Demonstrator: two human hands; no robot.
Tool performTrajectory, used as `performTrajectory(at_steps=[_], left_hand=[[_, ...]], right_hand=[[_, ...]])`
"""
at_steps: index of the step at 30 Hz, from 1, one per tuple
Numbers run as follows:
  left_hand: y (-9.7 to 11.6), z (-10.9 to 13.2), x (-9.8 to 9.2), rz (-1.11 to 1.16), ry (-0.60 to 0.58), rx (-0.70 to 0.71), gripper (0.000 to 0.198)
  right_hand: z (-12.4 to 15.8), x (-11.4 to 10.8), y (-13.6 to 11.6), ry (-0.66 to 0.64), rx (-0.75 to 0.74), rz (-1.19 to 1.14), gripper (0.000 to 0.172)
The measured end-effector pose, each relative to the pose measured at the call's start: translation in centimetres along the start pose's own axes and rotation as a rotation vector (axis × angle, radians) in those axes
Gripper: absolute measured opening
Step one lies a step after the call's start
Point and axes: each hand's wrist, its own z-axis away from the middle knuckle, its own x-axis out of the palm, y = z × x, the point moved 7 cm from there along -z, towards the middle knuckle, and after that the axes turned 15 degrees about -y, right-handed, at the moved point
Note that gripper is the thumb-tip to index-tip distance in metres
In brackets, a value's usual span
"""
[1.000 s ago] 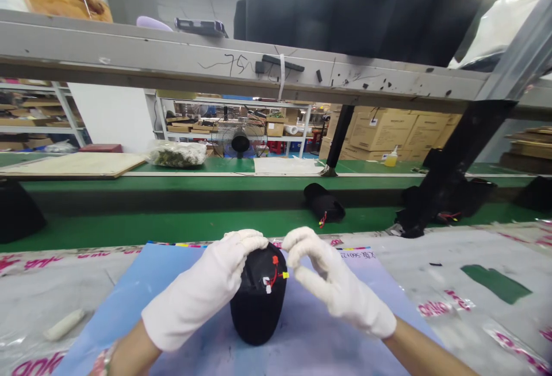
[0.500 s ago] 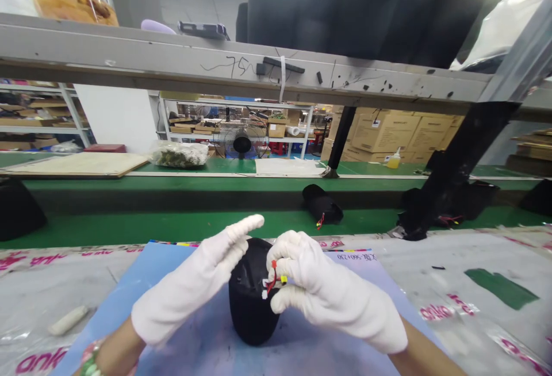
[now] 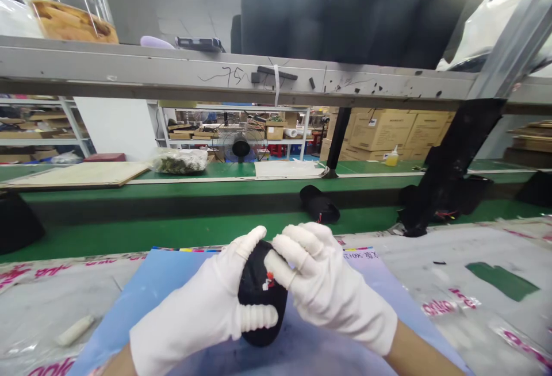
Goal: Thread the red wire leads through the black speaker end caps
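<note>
A black fabric-covered cylinder stands tilted in front of me, its oval end face towards me. My left hand, in a white glove, is closed round its left side, fingers at the top and thumb across the lower front. From the end face stick out short wires with red and white connectors. My gloved right hand is closed at the upper right of the cylinder, its thumb pressed against the face at the wires. The fingers hide part of the wires and the upper rim.
Under the cylinder lies a blue-purple sheet on a plastic-covered bench. Another black cylinder lies on the green surface behind. A white finger cot-like roll is at left, a green patch at right. A shelf beam crosses above.
My left hand has gone from held flat beside the cylinder to gripping it. My right thumb has moved up over the wires, and the yellow connector is now out of sight.
</note>
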Motion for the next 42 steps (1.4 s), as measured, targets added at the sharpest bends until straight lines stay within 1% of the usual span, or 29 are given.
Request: performTrajectory(at_steps=[1,2,3,4,6,7,8,9,10,11,12,13,14,15,17,19,20,21,22,23,24,26,28,30,33,36,38,40,42], left_hand=[[-0.1,0.0,0.0,0.011,-0.002,-0.002,0.1],[-0.1,0.1,-0.1,0.028,-0.002,-0.007,0.101],[-0.2,0.2,-0.2,0.052,-0.001,-0.014,0.102],[-0.2,0.3,-0.3,0.084,-0.003,-0.017,0.103],[-0.1,0.6,-0.5,0.163,-0.022,-0.011,0.106],[-0.1,0.7,-0.6,0.206,-0.039,-0.009,0.109],[-0.2,0.9,-0.9,0.241,-0.051,-0.013,0.112],[-0.5,1.1,-1.4,0.258,-0.042,-0.022,0.113],[-0.7,1.4,-2.1,0.254,-0.003,-0.03,0.111],[-0.9,1.8,-3.2,0.237,0.072,-0.035,0.107],[-1.1,2.3,-4.4,0.22,0.171,-0.043,0.1],[-1.3,2.8,-5.7,0.214,0.281,-0.059,0.092],[-1.5,3.5,-6.9,0.228,0.393,-0.085,0.085],[-1.6,4.1,-7.8,0.261,0.488,-0.118,0.081],[-1.6,5.1,-9.0,0.355,0.612,-0.19,0.076],[-1.2,5.7,-9.5,0.424,0.653,-0.213,0.072],[-0.9,5.8,-9.5,0.444,0.647,-0.208,0.069],[-0.7,5.8,-9.5,0.448,0.629,-0.203,0.068],[-0.6,5.7,-9.4,0.441,0.609,-0.2,0.067],[-0.5,5.6,-9.2,0.431,0.589,-0.196,0.066],[-0.6,5.5,-9.2,0.42,0.573,-0.191,0.066],[-0.8,5.3,-9.2,0.413,0.563,-0.177,0.065],[-1.1,5.1,-9.4,0.425,0.572,-0.171,0.062],[-1.2,5.1,-9.6,0.439,0.583,-0.171,0.06],[-0.8,5.1,-9.7,0.468,0.593,-0.134,0.054],[-0.8,4.4,-8.5,0.547,0.542,-0.097,0.048],[-1.4,3.1,-6.9,0.659,0.468,-0.076,0.051],[-2.2,1.3,-4.9,0.778,0.405,-0.039,0.06],[-3.1,-0.5,-3.0,0.837,0.409,-0.01,0.077]], right_hand=[[0.2,-0.2,0.7,0.012,0.034,-0.021,0.032],[0.6,-0.3,1.8,0.021,0.091,-0.094,0.038],[1.1,-0.1,3.1,-0.003,0.158,-0.209,0.044],[1.6,0.4,4.4,-0.07,0.226,-0.354,0.051],[3.0,2.7,6.0,-0.294,0.329,-0.693,0.067],[3.7,4.1,6.0,-0.427,0.357,-0.869,0.08],[4.3,5.4,5.4,-0.536,0.385,-1.046,0.098],[4.6,6.5,4.6,-0.584,0.418,-1.222,0.116],[4.6,7.5,3.6,-0.599,0.438,-1.39,0.132],[4.2,8.2,2.8,-0.534,0.467,-1.541,0.139],[3.4,8.9,2.2,-0.451,0.496,-1.655,0.139],[2.4,9.6,1.8,-0.37,0.521,-1.712,0.138],[1.3,10.3,1.9,-0.282,0.565,-1.711,0.135],[0.1,11.1,2.5,-0.195,0.62,-1.661,0.129],[-2.5,12.9,4.6,-0.07,0.722,-1.54,0.116],[-4.7,15.1,7.4,0.031,0.836,-1.386,0.11],[-5.6,16.2,8.7,0.058,0.885,-1.301,0.102],[-6.4,17.2,9.7,0.061,0.919,-1.223,0.082],[-7.0,18.2,10.5,0.05,0.946,-1.149,0.063],[-7.4,19.1,11.2,0.024,0.963,-1.083,0.05],[-7.7,19.8,11.7,-0.014,0.97,-1.023,0.041],[-7.6,20.5,12.6,-0.11,0.961,-0.918,0.036],[-6.6,20.2,14.0,-0.213,0.95,-0.818,0.035],[-4.4,19.1,16.2,-0.305,0.98,-0.716,0.034],[0.3,16.5,19.8,-0.415,1.108,-0.6,0.033],[4.2,14.0,22.2,-0.485,1.234,-0.569,0.032],[5.4,12.5,22.7,-0.495,1.267,-0.59,0.032],[5.6,11.1,22.1,-0.468,1.251,-0.643,0.033],[5.4,9.8,20.1,-0.409,1.189,-0.732,0.048]])
